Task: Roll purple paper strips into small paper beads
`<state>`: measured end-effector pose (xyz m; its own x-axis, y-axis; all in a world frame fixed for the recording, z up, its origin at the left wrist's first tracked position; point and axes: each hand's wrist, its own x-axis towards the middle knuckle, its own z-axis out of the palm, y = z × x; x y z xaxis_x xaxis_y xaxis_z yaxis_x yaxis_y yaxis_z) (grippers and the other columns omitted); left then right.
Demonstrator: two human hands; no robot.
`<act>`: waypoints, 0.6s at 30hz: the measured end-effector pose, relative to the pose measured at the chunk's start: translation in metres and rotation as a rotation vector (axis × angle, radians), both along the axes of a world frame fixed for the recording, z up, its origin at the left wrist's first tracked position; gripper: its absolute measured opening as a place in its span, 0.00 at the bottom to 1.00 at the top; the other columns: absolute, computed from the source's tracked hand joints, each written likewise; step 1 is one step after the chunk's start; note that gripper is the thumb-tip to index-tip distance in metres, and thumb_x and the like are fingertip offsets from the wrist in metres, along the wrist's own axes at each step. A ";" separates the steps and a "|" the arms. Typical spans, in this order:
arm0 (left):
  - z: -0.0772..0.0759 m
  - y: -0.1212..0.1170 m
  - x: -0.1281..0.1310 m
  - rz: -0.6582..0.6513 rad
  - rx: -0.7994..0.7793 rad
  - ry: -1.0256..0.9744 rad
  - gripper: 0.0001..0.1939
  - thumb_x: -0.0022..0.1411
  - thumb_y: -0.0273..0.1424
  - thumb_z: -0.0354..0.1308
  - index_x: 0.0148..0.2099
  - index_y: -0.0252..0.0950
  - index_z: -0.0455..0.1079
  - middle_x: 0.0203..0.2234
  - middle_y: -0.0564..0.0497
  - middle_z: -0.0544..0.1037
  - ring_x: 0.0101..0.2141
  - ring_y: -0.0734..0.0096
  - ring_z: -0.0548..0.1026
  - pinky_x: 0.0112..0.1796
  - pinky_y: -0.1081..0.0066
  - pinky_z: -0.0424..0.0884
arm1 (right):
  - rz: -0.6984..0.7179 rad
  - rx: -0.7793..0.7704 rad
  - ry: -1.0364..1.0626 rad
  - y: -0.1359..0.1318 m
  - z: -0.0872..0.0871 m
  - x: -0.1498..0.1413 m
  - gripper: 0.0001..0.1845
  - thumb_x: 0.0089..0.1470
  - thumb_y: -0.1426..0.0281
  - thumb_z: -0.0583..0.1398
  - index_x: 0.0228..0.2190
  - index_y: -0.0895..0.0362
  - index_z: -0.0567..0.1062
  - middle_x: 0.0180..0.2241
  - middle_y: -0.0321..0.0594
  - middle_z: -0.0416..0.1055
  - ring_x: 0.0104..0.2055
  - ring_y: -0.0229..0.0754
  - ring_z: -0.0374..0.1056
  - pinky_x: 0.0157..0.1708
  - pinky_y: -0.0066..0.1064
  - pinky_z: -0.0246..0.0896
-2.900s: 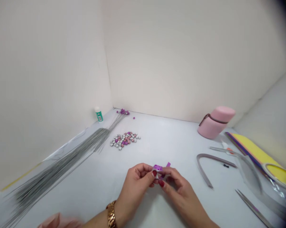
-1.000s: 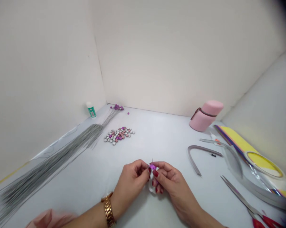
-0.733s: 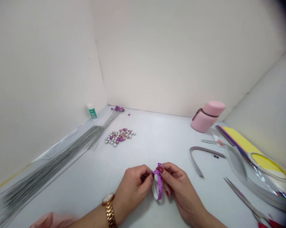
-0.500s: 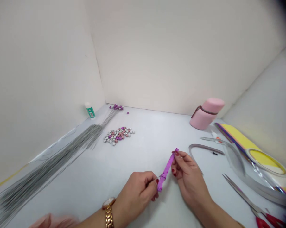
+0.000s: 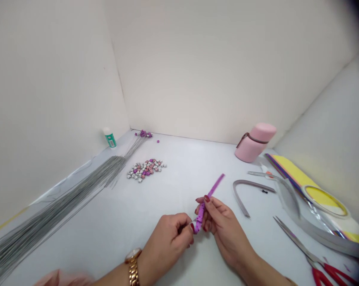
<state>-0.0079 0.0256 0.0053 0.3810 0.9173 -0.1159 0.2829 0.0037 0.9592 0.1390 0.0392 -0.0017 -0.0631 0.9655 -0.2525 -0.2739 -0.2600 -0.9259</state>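
A purple paper strip point(image 5: 216, 184) with dark specks runs between my two hands above the table. My left hand point(image 5: 175, 234), with a gold watch at the wrist, pinches its lower, folded end. A short silvery bit shows by that thumb; what it belongs to is unclear. The fingers of my right hand point(image 5: 224, 226) are closed round the strip's middle, thumb on top, and its free end points up and away. Beyond my hands lies a pile of small silver, pink and purple folded stars point(image 5: 146, 170).
Left lies a bundle of thin grey wires point(image 5: 63, 206), purple stars point(image 5: 145, 134) at its far end, beside a glue stick point(image 5: 110, 138). Right are a pink flask point(image 5: 255, 143), a bent grey strip point(image 5: 240, 194), red-handled scissors point(image 5: 307, 250), yellow paper point(image 5: 297, 171) and a tape roll point(image 5: 325, 200).
My right hand has slid down the strip from its upper end toward my left hand. More of the strip now sticks out beyond my right fingers. The view has shifted slightly.
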 end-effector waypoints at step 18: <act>0.004 0.001 -0.004 0.143 0.307 0.137 0.10 0.57 0.26 0.50 0.34 0.37 0.73 0.27 0.50 0.77 0.28 0.71 0.73 0.31 0.76 0.65 | 0.194 0.078 -0.220 -0.001 -0.001 -0.001 0.18 0.50 0.58 0.56 0.20 0.59 0.68 0.14 0.31 0.62 0.17 0.32 0.54 0.19 0.25 0.48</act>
<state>-0.0122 0.0269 0.0090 0.2460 0.9602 0.1325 0.4263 -0.2300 0.8749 0.1380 0.0381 -0.0026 -0.1999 0.9578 -0.2064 -0.0167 -0.2139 -0.9767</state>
